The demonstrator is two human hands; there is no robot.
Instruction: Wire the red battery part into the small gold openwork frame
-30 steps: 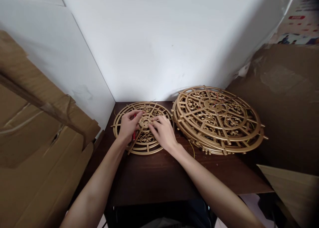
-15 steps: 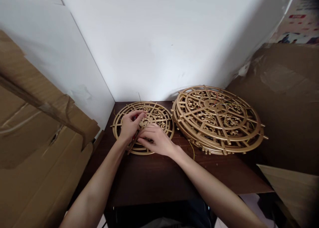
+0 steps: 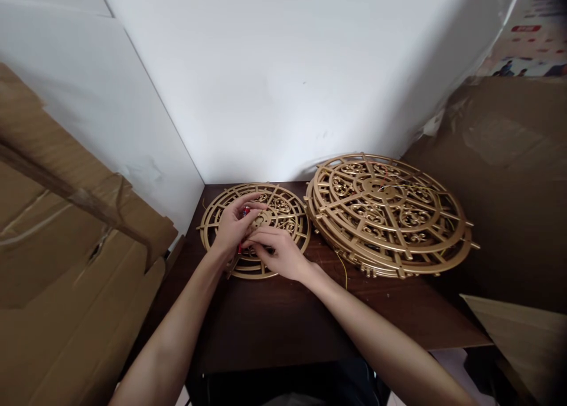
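Observation:
My left hand (image 3: 231,226) is curled above the smaller gold openwork disc (image 3: 296,218), which lies flat on the dark table. A small red object (image 3: 247,210) shows between its thumb and fingers, and more red appears below the palm; its kind is unclear. Close beside it, my right hand (image 3: 280,250) has its thumb and fingertips pinched together over the disc's lower left part. What the fingertips hold, if anything, is hidden. Both hands cover much of the disc's left side and centre.
To the right, a stack of larger gold openwork discs (image 3: 390,211) carries thin wires on top. A yellow wire (image 3: 344,270) hangs down onto the dark wooden table (image 3: 266,323). Cardboard (image 3: 80,264) stands at left, more at right; a white wall (image 3: 283,87) is behind.
The thin dark wire that stuck up above my left hand no longer shows. My right fingers have drawn together into a pinch, and the left index finger has lifted slightly.

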